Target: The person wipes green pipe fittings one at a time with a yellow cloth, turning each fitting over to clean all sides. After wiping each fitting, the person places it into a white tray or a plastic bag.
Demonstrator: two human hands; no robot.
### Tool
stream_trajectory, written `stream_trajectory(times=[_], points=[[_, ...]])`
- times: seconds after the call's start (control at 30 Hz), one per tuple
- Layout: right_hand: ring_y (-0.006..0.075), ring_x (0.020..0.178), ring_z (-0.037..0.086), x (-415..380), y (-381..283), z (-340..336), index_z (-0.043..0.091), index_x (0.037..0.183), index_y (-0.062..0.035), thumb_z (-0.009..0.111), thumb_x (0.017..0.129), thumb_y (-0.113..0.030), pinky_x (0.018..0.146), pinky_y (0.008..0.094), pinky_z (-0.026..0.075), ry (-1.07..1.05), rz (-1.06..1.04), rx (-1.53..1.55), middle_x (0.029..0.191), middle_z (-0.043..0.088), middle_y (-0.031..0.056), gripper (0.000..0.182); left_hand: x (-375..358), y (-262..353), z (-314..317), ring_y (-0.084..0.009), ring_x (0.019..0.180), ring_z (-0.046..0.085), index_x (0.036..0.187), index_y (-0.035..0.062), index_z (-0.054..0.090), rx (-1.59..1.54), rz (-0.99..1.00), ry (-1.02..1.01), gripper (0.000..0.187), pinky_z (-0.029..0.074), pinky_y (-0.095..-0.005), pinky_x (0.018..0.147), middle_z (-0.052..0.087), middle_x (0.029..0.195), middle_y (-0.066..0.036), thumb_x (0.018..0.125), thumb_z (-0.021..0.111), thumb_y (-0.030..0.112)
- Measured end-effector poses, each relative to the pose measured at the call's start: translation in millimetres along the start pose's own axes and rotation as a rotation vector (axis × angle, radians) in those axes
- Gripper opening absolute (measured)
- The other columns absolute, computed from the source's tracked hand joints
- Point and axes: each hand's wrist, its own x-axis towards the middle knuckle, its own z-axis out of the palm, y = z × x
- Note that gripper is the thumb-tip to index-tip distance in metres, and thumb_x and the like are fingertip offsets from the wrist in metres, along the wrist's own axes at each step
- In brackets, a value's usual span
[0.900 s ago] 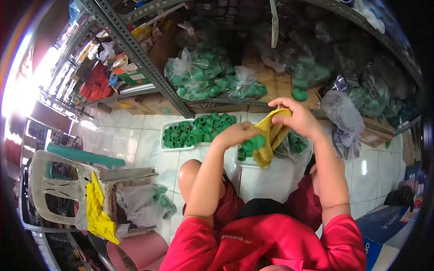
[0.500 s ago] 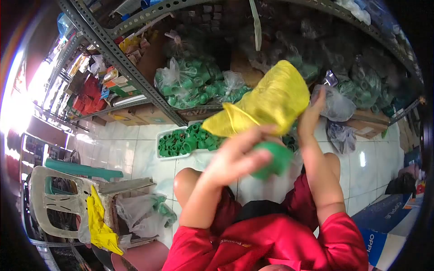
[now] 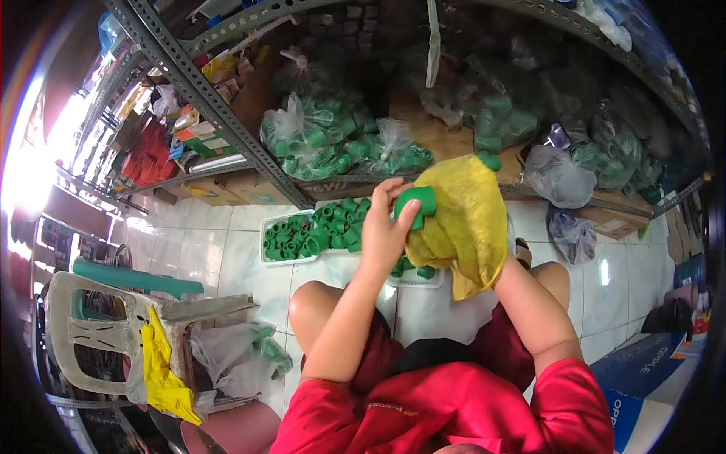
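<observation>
A green pipe fitting is in my left hand, between thumb and fingers. It touches the left side of a yellow cloth that hangs spread in front of me. My right hand is hidden behind or inside the yellow cloth; only the forearm shows below it. Under and to the left of my hands, white trays on the floor hold many green fittings. Part of another tray with green fittings shows beneath the cloth.
Clear bags of green fittings lie on the low shelf ahead, behind a metal post. A plastic chair with a yellow cloth stands at left. A blue and white box is at right. Tiled floor surrounds my legs.
The yellow cloth has swung down and now hangs lower, covering my right hand. My left hand has moved up with the green fitting, bringing it against the cloth.
</observation>
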Motion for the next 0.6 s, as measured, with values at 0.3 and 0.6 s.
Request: stream_trajectory(times=[0.3, 0.6], points=[[0.0189, 0.109, 0.048, 4.8, 73.9, 70.6, 0.040, 0.123, -0.0068, 0.037, 0.093, -0.025, 0.092, 0.0319, 0.039, 0.136, 0.155, 1.749, 0.120, 0.048, 0.0083, 0.035, -21.1, -0.4, 27.5, -0.0331, 0.132, 0.013, 0.137, 0.0031, 0.014, 0.352, 0.093, -0.112, 0.055, 0.004, -0.0521, 0.103, 0.038, 0.134, -0.008, 0.090, 0.039, 0.016], [0.0210, 0.090, 0.057, 20.0, 87.8, 55.9, 0.049, 0.109, -0.0048, 0.037, 0.092, -0.034, 0.079, 0.0329, 0.048, 0.168, 0.280, 1.756, 0.101, 0.057, 0.0099, 0.037, -27.4, 5.6, 29.5, -0.0405, 0.124, 0.023, 0.127, 0.0054, 0.035, 0.412, 0.140, 0.040, 0.069, 0.022, -0.0453, 0.101, 0.030, 0.133, -0.020, 0.069, 0.070, 0.016]])
